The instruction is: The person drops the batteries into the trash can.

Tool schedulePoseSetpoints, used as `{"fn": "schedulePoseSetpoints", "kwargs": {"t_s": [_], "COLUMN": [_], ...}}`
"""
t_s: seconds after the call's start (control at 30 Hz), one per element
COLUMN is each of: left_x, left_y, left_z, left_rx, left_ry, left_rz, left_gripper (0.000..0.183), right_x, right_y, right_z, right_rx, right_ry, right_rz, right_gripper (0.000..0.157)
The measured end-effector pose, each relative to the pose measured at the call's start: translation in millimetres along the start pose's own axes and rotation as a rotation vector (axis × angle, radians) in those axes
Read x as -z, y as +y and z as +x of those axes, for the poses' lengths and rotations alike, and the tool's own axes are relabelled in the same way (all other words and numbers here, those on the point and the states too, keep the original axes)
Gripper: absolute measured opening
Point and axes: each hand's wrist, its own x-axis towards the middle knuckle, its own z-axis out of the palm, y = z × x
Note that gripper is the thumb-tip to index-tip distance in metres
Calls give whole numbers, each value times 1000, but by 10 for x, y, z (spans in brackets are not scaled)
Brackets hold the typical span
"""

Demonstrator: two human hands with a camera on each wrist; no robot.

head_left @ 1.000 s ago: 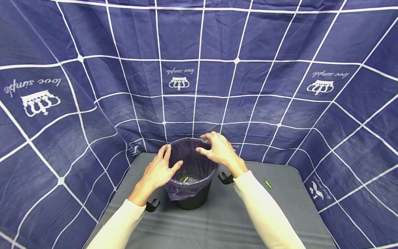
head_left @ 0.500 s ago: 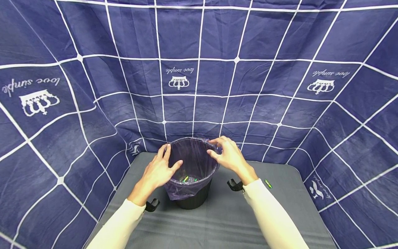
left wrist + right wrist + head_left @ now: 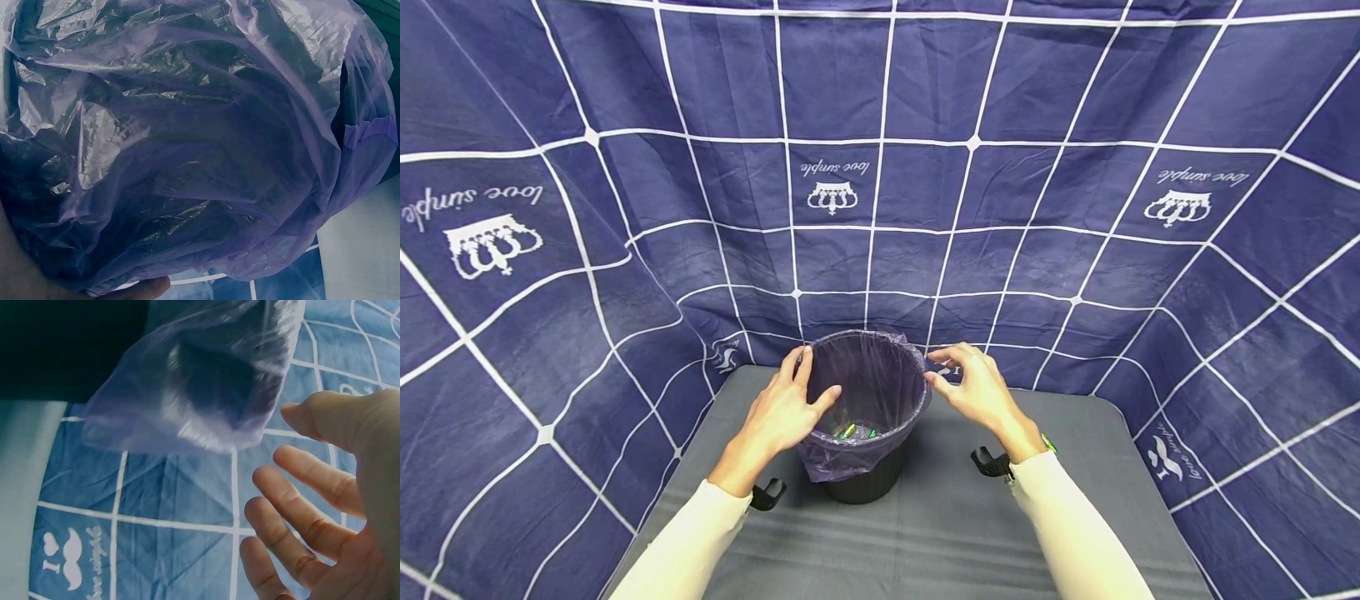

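A black trash bin [image 3: 861, 479] stands on the grey surface, lined with a translucent purple trash bag [image 3: 842, 460] folded over its rim. My left hand [image 3: 778, 408] rests at the left side of the rim, thumb spread towards the opening; in the left wrist view the bag hides most of it. To the right of the bin is my right hand [image 3: 981, 392], fingers loosely bent and apart from the bag. The right wrist view shows nothing between its thumb and fingers [image 3: 294, 500]. Small green-and-yellow cylinders [image 3: 847, 432], resembling batteries, lie in the bag.
Another green cylinder [image 3: 1048, 443] lies on the grey surface [image 3: 940, 533], mostly hidden by my right wrist. Blue cloth [image 3: 925, 192] with white grid lines rises behind and at both sides. Black wrist mounts [image 3: 991, 462] project inward from both wrists.
My right hand has moved right, from over the bin's opening, past its right rim, to outside it. My left hand stays in place. The lone cylinder on the surface has become mostly covered.
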Motion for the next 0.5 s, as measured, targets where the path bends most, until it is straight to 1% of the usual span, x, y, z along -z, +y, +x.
{"fn": "schedulePoseSetpoints", "kwargs": {"t_s": [0.17, 0.37, 0.5], "left_x": [4, -5, -17], "left_y": [12, -2, -20], "left_z": [-7, 7, 15], "left_rx": [0, -2, -2], "left_ry": [-4, -3, -3], "left_rz": [-3, 1, 3], "left_gripper": [98, 99, 99], "right_x": [22, 48, 63], "right_y": [195, 444, 607], "right_z": [-142, -327, -446], "right_rx": [-1, -50, -67], "right_ry": [0, -13, -29], "right_rz": [21, 14, 1], "right_gripper": [32, 31, 32]}}
